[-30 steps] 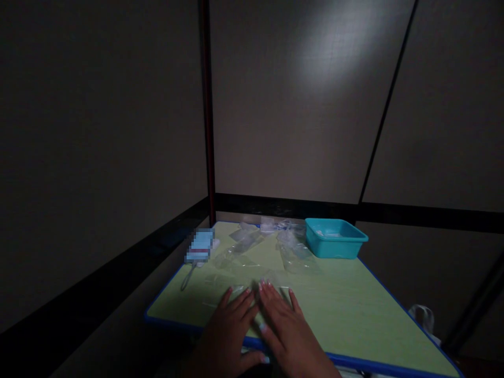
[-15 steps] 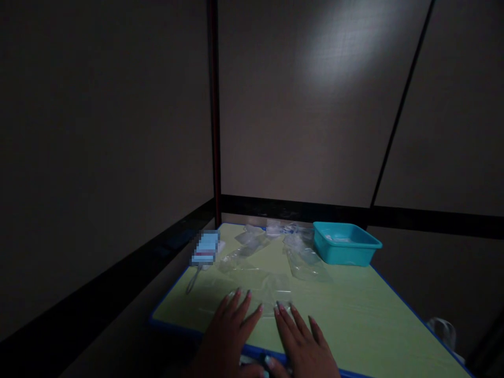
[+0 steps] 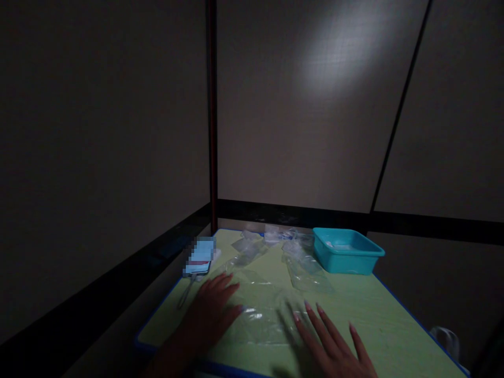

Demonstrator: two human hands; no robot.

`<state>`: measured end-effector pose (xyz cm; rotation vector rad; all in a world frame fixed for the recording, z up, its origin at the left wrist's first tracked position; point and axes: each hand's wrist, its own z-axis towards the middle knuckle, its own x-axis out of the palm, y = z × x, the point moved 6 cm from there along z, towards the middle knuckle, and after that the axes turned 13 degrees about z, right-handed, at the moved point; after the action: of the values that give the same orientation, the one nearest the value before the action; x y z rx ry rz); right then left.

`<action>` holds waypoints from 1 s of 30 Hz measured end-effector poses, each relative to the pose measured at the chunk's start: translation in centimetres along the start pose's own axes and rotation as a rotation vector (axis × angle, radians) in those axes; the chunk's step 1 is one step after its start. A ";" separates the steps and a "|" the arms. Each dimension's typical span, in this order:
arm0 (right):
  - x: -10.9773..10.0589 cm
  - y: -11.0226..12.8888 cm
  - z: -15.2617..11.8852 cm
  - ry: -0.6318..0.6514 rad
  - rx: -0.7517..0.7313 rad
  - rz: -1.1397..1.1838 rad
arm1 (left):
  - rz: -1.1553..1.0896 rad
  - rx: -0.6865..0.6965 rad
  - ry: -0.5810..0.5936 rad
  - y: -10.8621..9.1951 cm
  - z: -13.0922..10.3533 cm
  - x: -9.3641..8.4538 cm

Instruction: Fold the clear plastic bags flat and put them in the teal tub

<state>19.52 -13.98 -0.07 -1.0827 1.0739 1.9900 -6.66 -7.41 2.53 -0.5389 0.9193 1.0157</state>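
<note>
Table (image 3: 394, 328): green top, blue edging.
Phone (image 3: 200, 256): I see it at the table's left side, lit screen masked, cord (image 3: 191, 282) extending toward the near edge.
Basin (image 3: 346, 262): teal, upright, far right; I make out something pale inside.
Back wall (image 3: 283, 131): panelled, glare high up, black rail (image 3: 275, 211) below.

The light was dim, and the left wall (image 3: 102, 131) sank close to black. A soft, pale glare lay high on the back wall (image 3: 342, 58), its source out of view. Small white glints broke up the clear plastic (image 3: 260, 328) toward the near edge of the desk (image 3: 386, 320), where the right hand (image 3: 334, 349) cast soft-edged shadows to its left. The left hand (image 3: 210, 310) looked murky and slightly soft. Blocky pixelation covered the phone screen (image 3: 202, 250) by the desk's left edge.
</note>
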 end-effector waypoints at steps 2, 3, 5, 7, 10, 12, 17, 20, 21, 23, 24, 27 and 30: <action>-2.7 1.0 2.6 0.039 0.011 0.046 | -0.106 -0.004 -0.018 -0.4 2.9 -0.5; -3.6 1.5 4.3 0.037 0.042 0.064 | -0.137 -0.024 -0.025 -0.6 4.4 -0.5; -4.1 2.6 7.9 0.054 0.084 0.091 | -0.148 -0.094 -0.042 -0.7 7.0 -0.1; -3.1 3.2 11.3 0.075 0.113 0.077 | -0.134 -0.145 -0.093 -0.5 8.7 0.6; -0.4 2.4 14.8 0.060 0.192 0.063 | -0.098 -0.208 -0.153 0.3 9.5 1.8; 1.3 1.5 15.8 0.022 0.231 0.070 | -0.070 -0.222 -0.164 1.0 9.2 2.5; 3.8 0.0 15.6 -0.065 0.292 0.132 | 0.003 -0.199 -0.112 2.1 8.4 3.6; 4.3 0.0 15.4 -0.095 0.311 0.133 | 0.026 -0.173 -0.048 1.9 8.5 4.3; 4.4 0.0 15.4 -0.103 0.323 0.119 | 0.028 -0.161 -0.023 1.7 8.5 4.6; 4.5 0.0 15.6 -0.118 0.345 0.092 | 0.024 -0.133 0.025 1.4 8.5 5.2; 4.5 -0.1 15.7 -0.122 0.351 0.085 | 0.020 -0.122 0.046 1.2 8.5 5.4; 4.8 -0.1 15.9 -0.108 0.340 0.088 | 0.003 -0.111 0.086 0.9 8.3 5.9; 5.0 -0.1 16.0 -0.085 0.311 0.115 | -0.032 -0.110 0.102 0.8 8.3 6.0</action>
<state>11.47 0.68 0.87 -0.7808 1.3707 1.8584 -2.73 2.09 1.84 -0.7006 0.9456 1.0214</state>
